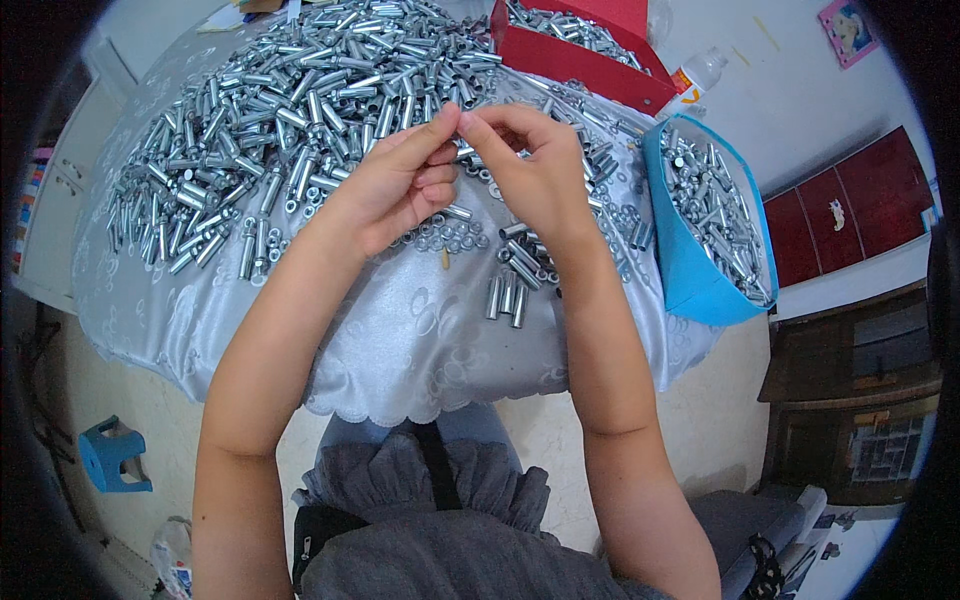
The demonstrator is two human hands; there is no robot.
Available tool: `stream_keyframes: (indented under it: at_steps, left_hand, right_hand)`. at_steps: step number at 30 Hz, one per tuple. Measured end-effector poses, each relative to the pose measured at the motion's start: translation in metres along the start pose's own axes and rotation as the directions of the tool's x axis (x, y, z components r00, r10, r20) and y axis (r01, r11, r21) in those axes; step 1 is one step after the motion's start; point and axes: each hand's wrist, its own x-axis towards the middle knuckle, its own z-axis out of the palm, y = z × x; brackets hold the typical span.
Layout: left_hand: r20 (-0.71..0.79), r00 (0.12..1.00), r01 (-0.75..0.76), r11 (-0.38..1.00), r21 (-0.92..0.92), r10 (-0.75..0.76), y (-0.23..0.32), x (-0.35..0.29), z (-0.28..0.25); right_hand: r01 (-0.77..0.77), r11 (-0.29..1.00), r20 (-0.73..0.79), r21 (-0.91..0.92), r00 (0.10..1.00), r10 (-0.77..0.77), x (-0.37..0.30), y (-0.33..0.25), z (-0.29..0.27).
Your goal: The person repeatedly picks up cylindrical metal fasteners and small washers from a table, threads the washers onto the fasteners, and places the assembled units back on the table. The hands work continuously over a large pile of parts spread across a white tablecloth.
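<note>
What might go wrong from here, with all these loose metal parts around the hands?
Three metal tubes nearest the tablecloth's front might roll away if nudged. The filled blue bin at its right edge may spill if bumped. Small washers lying near the left hand could scatter if brushed.

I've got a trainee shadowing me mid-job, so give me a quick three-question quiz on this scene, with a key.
1. Multiple choice: what colour is the container holding metal parts at the right side of the cloth-covered table?
a) yellow
b) blue
c) green
2. True or false: the left hand and the right hand are held close together.
3. Short answer: where does the red box stand relative to that container?

Key:
1. b
2. True
3. Farther back, and to its left in the picture
</note>
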Motion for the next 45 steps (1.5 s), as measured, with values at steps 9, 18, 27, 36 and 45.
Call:
stream_keyframes:
  at_steps: [9, 18, 27, 36, 45]
  left_hand:
    - [0.01, 0.998, -0.05, 0.952, -0.303, 0.055, 0.009, 0.0, -0.005]
    - [0.027, 0.999, -0.012, 0.97, -0.242, 0.019, 0.012, -0.004, -0.009]
    - [-0.071, 0.997, 0.016, 0.987, -0.161, -0.027, 0.01, -0.003, -0.007]
    - [-0.252, 0.968, 0.011, 0.994, 0.11, 0.017, 0.004, 0.0, -0.006]
    - [-0.274, 0.962, 0.082, 0.96, 0.266, -0.006, 0.003, -0.004, 0.004]
  right_hand:
    - [-0.131, 0.948, 0.133, -0.289, 0.975, 0.175, 0.004, 0.003, -0.016]
    - [0.094, 0.835, 0.458, -0.543, 0.866, 0.2, -0.008, 0.015, -0.009]
    - [0.074, 0.864, 0.447, -0.498, 0.875, 0.183, -0.007, 0.014, -0.006]
    - [-0.344, 0.9, 0.287, 0.267, 0.92, 0.266, 0.003, -0.005, -0.005]
    - [-0.461, 0.845, 0.328, 0.27, 0.869, 0.37, 0.004, -0.005, -0.01]
